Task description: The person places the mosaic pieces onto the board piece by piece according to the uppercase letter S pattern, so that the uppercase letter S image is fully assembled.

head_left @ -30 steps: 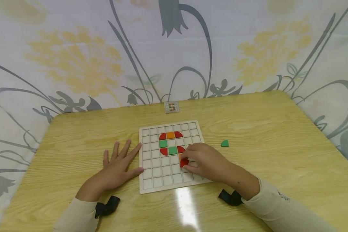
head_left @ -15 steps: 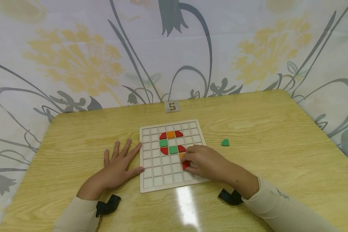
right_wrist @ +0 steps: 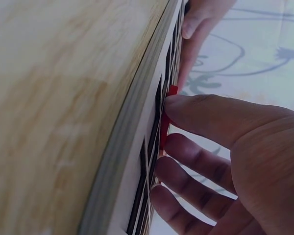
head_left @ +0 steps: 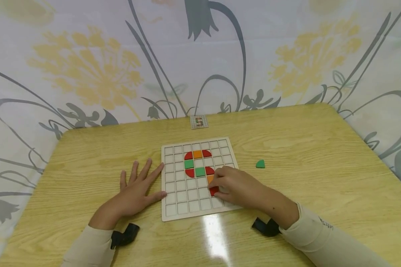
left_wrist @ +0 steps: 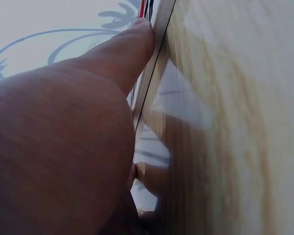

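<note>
A pale wooden grid board (head_left: 173, 216) lies on the table, with red, orange and green tiles set in an S-like curve. My right hand (head_left: 235, 187) is over its right part, thumb and fingertips on a red tile (head_left: 214, 191) just below an orange tile (head_left: 210, 179). In the right wrist view the red tile (right_wrist: 165, 128) sits low at the grid, tilted slightly out of its cell, under the thumb. My left hand (head_left: 133, 196) lies flat with spread fingers, its index fingertip and thumb touching the board's left edge. The fingers of my right hand partly hide the red tile.
A loose green quarter-round tile (head_left: 260, 164) lies on the table right of the board. Behind the board is a small card (head_left: 199, 121) printed with an S pattern. A floral cloth (head_left: 173, 55) hangs along the table's back edge.
My right hand has lowered the red tile slightly toward the near side, down to the cell below the orange tile. My left hand stays at the board's edge.
</note>
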Demonstrator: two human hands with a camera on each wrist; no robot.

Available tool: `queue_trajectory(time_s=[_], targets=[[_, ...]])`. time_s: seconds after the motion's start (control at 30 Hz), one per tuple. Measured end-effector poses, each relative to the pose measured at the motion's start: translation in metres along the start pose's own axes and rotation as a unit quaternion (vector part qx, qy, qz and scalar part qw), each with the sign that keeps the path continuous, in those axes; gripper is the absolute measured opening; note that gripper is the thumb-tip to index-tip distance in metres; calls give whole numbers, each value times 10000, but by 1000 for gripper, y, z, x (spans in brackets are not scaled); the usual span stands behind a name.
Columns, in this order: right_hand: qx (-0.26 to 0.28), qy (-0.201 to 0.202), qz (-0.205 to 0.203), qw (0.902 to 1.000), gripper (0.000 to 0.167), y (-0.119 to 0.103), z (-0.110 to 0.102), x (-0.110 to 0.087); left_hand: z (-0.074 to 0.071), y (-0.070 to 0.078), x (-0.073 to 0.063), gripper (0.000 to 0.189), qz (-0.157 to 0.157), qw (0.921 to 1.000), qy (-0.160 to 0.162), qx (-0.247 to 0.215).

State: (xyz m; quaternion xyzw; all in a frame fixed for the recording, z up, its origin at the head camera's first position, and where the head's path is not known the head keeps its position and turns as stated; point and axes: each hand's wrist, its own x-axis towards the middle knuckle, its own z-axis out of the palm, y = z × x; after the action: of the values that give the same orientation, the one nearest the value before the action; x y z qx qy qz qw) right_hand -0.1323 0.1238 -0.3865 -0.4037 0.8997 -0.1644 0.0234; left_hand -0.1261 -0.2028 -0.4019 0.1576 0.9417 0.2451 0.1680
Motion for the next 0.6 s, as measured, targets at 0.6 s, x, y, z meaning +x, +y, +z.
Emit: queue_trajectory(time_s=[0.6], targets=[[140,-13,28,9999,17,2,3,0,-1,1,-1,83,-18,10000,33,-35]])
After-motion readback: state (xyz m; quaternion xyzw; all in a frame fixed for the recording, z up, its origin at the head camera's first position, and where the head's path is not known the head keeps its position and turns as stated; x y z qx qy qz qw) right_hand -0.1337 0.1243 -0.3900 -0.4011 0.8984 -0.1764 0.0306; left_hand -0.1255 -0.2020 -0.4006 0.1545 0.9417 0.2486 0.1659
